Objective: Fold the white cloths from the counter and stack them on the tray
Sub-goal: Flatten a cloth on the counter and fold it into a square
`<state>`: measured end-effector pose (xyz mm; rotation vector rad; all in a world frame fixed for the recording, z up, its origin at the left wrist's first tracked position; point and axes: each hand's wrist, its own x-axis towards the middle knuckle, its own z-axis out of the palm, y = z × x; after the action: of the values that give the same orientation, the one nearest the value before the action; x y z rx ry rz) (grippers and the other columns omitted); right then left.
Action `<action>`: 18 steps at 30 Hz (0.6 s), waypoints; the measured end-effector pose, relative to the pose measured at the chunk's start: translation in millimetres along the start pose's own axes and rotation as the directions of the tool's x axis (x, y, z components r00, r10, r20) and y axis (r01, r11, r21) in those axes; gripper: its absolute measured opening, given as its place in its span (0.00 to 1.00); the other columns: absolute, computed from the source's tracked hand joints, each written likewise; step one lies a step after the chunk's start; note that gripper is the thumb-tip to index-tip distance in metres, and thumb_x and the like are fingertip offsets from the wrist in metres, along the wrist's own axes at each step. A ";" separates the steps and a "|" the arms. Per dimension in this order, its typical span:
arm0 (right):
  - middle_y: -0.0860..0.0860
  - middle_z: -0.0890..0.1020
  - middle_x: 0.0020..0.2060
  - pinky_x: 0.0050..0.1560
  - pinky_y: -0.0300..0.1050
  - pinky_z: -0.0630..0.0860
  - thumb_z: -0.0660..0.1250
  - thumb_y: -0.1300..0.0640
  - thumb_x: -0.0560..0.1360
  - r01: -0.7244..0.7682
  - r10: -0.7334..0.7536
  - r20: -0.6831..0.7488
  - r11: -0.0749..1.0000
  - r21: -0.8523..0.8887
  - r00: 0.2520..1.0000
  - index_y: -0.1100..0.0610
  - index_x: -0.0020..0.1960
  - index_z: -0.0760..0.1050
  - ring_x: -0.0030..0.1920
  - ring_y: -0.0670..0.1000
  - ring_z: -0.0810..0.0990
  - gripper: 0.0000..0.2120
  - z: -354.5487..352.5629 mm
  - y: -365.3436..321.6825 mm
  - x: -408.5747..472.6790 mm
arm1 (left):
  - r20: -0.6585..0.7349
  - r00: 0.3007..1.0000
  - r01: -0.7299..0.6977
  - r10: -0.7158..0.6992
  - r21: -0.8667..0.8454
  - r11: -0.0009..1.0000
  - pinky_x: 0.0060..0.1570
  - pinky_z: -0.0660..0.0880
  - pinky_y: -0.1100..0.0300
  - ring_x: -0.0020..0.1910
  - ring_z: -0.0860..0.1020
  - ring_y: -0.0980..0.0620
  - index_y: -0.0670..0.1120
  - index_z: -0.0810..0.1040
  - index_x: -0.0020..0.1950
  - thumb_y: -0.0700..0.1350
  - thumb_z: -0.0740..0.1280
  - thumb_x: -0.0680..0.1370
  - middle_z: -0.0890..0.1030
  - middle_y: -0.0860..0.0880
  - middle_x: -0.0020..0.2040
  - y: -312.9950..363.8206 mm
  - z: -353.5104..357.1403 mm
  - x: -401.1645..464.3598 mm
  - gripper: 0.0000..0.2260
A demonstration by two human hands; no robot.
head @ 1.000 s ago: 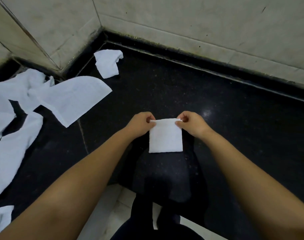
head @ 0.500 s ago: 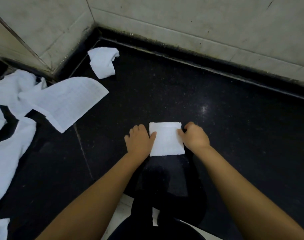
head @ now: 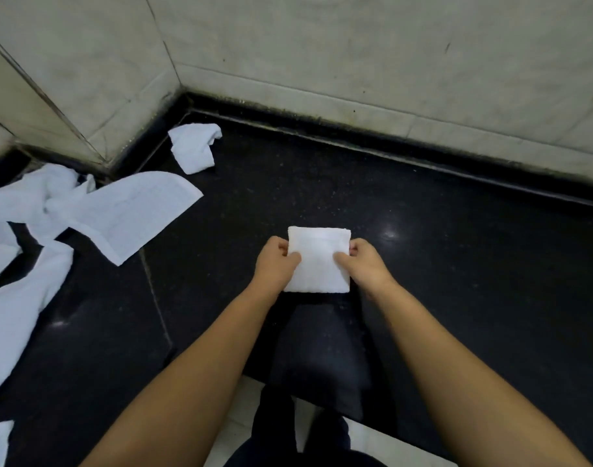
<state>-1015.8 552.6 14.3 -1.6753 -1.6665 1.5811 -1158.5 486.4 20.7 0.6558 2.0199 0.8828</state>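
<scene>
**Small square folded, tray still to find**

The folded cloth (head: 318, 261) lies on the black worktop (head: 457, 264) just right of the frame's centre, a compact white near-square. Its slightly longer axis runs up and down the frame, away from the person; the far edge looks thicker and rounded, likely a fold. The left hand (head: 275, 264) and the right hand (head: 365, 266) flank it, each pinching a side edge, thumb on top and fingers (head: 277, 245) curled at the edge, so both are closed on the cloth and not spread flat.

The folding of this piece looks finished, or one tidy-up short of it. I judge the step in hand to be the lift for stacking. No tray shows anywhere in view, so the next move calls for keeping both side grips firm enough that the layers do not spring open while the cloth is carried out of frame.

Plenty remains: a crumpled cloth (head: 194, 147) sits in the corner at upper left, and spread cloths (head: 119, 214) sprawl along the left edge, unfolded.
</scene>
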 end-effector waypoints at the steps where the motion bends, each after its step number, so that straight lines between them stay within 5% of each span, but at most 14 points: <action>1: 0.54 0.81 0.49 0.41 0.40 0.77 0.64 0.61 0.74 -0.015 0.013 0.015 0.992 0.126 1.000 0.60 0.55 0.72 0.46 0.51 0.81 0.09 -9.3 2.2 -6.3 | 0.022 1.000 0.017 -0.015 -0.093 0.995 0.43 0.74 0.59 0.48 0.76 0.52 0.46 0.70 0.58 0.40 0.64 0.77 0.76 0.46 0.55 5.5 2.3 -7.8 0.11; 4: 0.55 0.83 0.47 0.43 0.44 0.79 0.64 0.65 0.75 -0.050 0.032 0.058 0.938 0.342 0.998 0.61 0.57 0.75 0.46 0.52 0.83 0.11 -36.7 11.3 -25.1 | 0.097 0.994 0.079 -0.058 -0.233 0.969 0.46 0.73 0.58 0.55 0.76 0.49 0.43 0.65 0.71 0.38 0.65 0.77 0.75 0.45 0.64 15.6 13.6 -26.2 0.23; 13: 0.53 0.84 0.46 0.42 0.45 0.79 0.64 0.61 0.77 -0.024 0.115 -0.125 0.821 0.570 0.985 0.58 0.52 0.78 0.42 0.50 0.82 0.06 -103.0 62.2 -113.4 | 0.432 0.901 0.121 0.023 -0.302 0.946 0.46 0.78 0.56 0.50 0.81 0.50 0.42 0.78 0.56 0.39 0.64 0.78 0.82 0.46 0.52 25.4 66.3 -87.2 0.08; 18: 0.52 0.83 0.42 0.42 0.47 0.77 0.62 0.62 0.78 0.091 0.212 -0.354 0.735 0.672 0.911 0.57 0.47 0.78 0.39 0.50 0.80 0.06 -124.5 106.0 -191.6 | 0.645 0.759 0.114 0.089 -0.266 0.957 0.52 0.77 0.53 0.46 0.81 0.51 0.44 0.79 0.49 0.41 0.64 0.79 0.83 0.47 0.47 28.3 112.9 -132.9 0.04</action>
<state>-807.3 419.6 61.8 -1.5063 -0.6833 1.4666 -989.8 449.8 58.0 0.6641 1.2294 0.7771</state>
